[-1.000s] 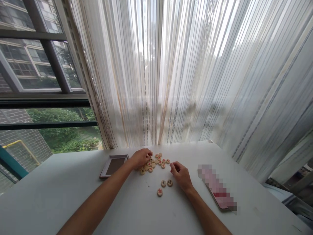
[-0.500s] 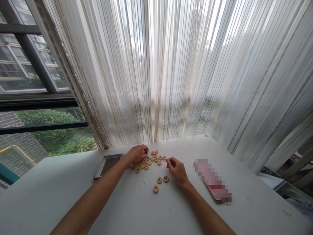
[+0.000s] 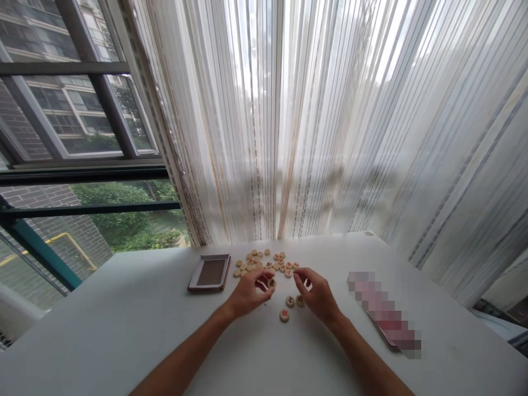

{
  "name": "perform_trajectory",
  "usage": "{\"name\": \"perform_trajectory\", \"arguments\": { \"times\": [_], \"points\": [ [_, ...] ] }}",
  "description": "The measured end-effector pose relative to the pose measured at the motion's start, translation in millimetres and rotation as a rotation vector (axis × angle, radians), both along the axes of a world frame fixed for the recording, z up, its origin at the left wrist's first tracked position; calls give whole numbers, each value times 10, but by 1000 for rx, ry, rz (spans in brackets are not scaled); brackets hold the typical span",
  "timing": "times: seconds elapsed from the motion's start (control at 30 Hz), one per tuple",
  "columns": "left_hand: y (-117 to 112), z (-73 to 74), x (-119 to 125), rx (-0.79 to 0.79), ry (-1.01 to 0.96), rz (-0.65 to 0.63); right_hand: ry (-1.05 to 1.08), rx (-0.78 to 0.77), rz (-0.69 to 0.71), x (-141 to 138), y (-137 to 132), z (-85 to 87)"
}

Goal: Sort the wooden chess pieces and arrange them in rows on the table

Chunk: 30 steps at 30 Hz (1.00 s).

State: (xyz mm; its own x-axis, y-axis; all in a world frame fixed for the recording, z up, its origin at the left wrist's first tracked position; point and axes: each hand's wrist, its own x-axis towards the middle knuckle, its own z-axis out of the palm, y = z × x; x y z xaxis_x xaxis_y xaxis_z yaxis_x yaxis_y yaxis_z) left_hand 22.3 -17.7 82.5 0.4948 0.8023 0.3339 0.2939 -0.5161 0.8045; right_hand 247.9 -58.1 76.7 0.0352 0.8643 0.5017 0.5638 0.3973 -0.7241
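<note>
Several round wooden chess pieces [image 3: 264, 261] with red and black characters lie in a loose heap on the white table [image 3: 124, 330]. My left hand [image 3: 249, 294] hovers just in front of the heap, its fingers pinched round one piece [image 3: 271, 282]. My right hand [image 3: 317, 294] is beside it, thumb and forefinger pinched at a piece at the heap's right end. Three separate pieces [image 3: 290, 306] lie between my hands, nearer to me.
A small dark framed tray [image 3: 210, 273] lies left of the heap. A flat pink, blurred object [image 3: 383, 311] lies to the right. A striped sheer curtain [image 3: 330, 121] hangs behind the table, with a window [image 3: 74, 137] at the left.
My left hand has drawn back from the heap toward me, now pinching a piece. The right hand stays at the heap's right end. The camera view has shifted.
</note>
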Motion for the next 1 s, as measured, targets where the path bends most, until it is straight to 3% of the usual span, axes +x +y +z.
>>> {"name": "perform_trajectory", "arguments": {
  "times": [0.1,0.23,0.4,0.57,1.0],
  "points": [
    [-249,-185,-6,-136,-146,-1,-111,38,166,-154,-158,73],
    [-371,-309,-26,-271,-301,33,-173,-2,292,-323,-286,59],
    [-372,-300,-25,-417,-429,6,-153,-42,308,-379,-285,-19],
    [-381,-300,-13,-505,-434,2,-129,-53,312,-350,-255,-29],
    [-425,-233,-16,-481,-415,-63,-113,-81,306,-319,-242,-43]
  ]
}}
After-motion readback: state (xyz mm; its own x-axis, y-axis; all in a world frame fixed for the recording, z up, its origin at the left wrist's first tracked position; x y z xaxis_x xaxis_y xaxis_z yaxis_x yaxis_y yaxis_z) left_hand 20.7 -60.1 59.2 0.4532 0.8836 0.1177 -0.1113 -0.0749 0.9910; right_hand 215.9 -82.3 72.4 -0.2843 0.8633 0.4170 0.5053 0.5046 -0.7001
